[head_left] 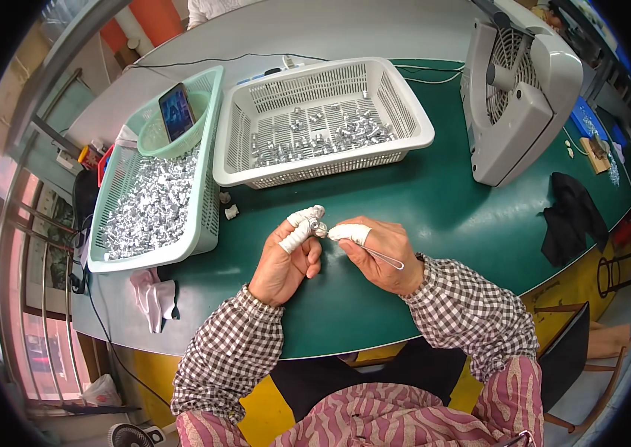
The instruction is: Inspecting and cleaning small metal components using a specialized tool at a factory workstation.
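My left hand (278,272), white tape wrapped round its thumb and a finger, pinches a small silvery metal part (318,226) above the green tabletop. Close to its right is my right hand (394,257), also with a taped finger, closed on a thin metal tool that looks like tweezers (387,260). The front of that tool is hidden by the fingers, which come right up to the part. Beyond both hands, a white plastic basket (323,164) holds scattered silvery parts. On the left, a pale green basket (153,258) is heaped with similar parts.
A small green bowl (148,143) with a phone (177,112) propped in it sits on the left basket. A grey fan (520,123) stands at the back right. Black cloth (570,216) lies at the right edge, pale cloth (153,299) at the left. Thin cables cross the back.
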A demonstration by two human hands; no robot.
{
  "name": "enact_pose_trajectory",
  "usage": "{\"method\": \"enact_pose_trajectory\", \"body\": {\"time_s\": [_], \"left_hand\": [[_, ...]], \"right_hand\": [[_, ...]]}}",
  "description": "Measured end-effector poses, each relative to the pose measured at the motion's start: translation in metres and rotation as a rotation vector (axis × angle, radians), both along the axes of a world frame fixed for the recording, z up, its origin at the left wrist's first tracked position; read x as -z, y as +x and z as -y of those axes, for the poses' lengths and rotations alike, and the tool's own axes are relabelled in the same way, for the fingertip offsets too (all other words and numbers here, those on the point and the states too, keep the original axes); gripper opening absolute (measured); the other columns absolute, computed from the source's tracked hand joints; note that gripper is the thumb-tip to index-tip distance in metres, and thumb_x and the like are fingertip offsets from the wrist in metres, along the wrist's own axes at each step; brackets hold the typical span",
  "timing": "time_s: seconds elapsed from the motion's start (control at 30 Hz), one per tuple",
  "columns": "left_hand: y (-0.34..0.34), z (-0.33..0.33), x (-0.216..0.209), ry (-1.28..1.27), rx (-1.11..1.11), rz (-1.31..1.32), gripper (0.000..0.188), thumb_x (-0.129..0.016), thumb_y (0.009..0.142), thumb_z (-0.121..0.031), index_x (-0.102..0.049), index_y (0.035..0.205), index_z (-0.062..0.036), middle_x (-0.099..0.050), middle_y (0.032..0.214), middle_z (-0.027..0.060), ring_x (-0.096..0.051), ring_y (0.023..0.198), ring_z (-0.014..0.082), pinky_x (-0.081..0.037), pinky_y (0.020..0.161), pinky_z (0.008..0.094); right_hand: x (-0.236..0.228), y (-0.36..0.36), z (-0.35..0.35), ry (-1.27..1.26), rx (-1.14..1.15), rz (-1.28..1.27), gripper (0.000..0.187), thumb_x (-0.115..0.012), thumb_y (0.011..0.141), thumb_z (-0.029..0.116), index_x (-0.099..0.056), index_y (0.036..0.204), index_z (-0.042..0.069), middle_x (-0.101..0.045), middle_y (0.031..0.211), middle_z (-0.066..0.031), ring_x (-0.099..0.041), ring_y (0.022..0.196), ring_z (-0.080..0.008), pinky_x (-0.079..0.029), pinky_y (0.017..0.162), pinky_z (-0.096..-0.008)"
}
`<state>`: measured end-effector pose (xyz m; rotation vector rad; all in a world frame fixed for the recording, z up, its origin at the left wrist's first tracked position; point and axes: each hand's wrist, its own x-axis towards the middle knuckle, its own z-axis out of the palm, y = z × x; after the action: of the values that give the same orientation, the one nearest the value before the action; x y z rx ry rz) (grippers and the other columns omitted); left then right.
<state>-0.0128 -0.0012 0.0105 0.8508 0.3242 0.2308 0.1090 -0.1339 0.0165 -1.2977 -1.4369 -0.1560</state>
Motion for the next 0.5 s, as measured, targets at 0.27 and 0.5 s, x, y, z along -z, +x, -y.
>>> {"method": "enact_pose_trajectory", "body": {"time_s": [0.27, 0.5], "left_hand": [[-0.0012, -0.0027, -0.0018, 0.308, 0.015, -0.124, 0.022, -0.048, 0.092, -0.02, -0.051, 0.106, -0.0037, -0.052, 0.078, 0.0015, -0.046, 0.055, 0.0074, -0.039, 0.041, 0.0201], [-0.0007, 0.0023, -0.0045, 0.138, 0.05, -0.1, 0.018, -0.049, 0.091, -0.021, -0.052, 0.098, -0.0043, -0.051, 0.074, 0.0007, -0.046, 0.053, 0.007, -0.039, 0.039, 0.0192]], "right_hand": [[0.0061, 0.0029, -0.0048, -0.022, -0.011, 0.032, 0.011, -0.061, 0.081, 0.004, -0.06, 0.09, -0.002, -0.062, 0.083, -0.0112, -0.061, 0.066, -0.0243, -0.048, 0.055, -0.0294], [0.0075, 0.0037, -0.0026, -0.058, 0.024, 0.022, 0.011, -0.061, 0.081, 0.007, -0.06, 0.089, -0.001, -0.063, 0.085, -0.0101, -0.062, 0.068, -0.024, -0.05, 0.059, -0.0292]]}}
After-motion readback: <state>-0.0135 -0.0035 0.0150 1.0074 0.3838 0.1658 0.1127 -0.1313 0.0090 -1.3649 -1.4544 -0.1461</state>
